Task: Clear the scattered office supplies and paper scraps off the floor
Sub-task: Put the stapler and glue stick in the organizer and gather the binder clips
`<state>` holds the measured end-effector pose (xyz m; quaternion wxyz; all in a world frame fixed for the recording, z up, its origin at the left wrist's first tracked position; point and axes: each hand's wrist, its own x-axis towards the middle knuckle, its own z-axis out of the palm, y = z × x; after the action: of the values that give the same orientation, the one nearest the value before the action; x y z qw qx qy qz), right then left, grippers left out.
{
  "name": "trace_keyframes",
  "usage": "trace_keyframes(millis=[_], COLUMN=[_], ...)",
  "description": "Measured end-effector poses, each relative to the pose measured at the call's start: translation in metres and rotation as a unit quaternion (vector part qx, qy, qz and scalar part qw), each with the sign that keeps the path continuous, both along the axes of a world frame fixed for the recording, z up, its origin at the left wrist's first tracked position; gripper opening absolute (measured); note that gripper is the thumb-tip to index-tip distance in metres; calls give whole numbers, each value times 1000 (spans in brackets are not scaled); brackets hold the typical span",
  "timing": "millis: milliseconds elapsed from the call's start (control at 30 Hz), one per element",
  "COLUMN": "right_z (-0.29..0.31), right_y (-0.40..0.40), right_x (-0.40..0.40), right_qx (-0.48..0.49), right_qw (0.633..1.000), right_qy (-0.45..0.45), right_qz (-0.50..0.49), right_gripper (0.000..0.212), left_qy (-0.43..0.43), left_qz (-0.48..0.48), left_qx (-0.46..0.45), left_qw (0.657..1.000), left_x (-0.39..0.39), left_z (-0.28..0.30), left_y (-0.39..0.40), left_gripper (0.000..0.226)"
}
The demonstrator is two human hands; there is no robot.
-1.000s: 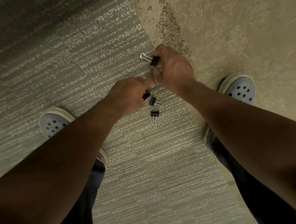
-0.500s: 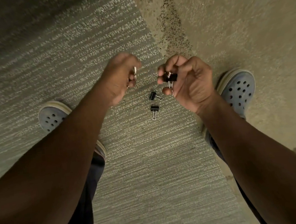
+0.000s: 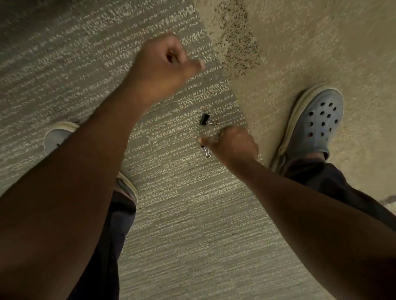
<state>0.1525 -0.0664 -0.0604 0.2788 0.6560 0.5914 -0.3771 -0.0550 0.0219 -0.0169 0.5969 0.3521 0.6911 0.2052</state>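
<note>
Down low, right hand (image 3: 231, 146) pinches one binder clip (image 3: 206, 152) — another clip (image 3: 206, 120) just beyond — left hand (image 3: 160, 66) fisted.

I can read no text, label, brand or number anywhere: not on my clogs (image 3: 320, 121), the binder clips (image 3: 205, 119) or the carpet (image 3: 187, 223).

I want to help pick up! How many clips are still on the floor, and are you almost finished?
Done: I can't tell from this view; no paper scraps show. In hand: the right hand is down on the carpet at one binder clip, mostly hidden under its fingers. The left hand is curled, raised; what it holds is hidden. Left: a second clip lies untouched just beyond the right hand.
</note>
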Motion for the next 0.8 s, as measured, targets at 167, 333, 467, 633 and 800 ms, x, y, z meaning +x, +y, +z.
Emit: trace_keyframes(millis=[167,333,467,633,800], right_z=[2,5,8,5,11], right_y=[-13,-27,-30,-28,-19], right_x=[-13,-14,-11,-12,-14], right_qx=[27,36,72,76,13], right_qw=[999,998,995,996,996], right_qy=[-35,-32,-13,14,85], right_qz=[-10,51,66,47,6], right_gripper=[58,64,61,42,35], left_qy=[169,258,292,263,111], left_qz=[-342,-429,-435,-359,-76], left_qx=[29,44,55,67,-37], left_qw=[924,864,850,893,990], left_x=[40,65,70,59,39], left_z=[-18,-33,-42,-48,-34], left_y=[-37,-60,-69,-78,-78], left_gripper=[42,61,51,41,28])
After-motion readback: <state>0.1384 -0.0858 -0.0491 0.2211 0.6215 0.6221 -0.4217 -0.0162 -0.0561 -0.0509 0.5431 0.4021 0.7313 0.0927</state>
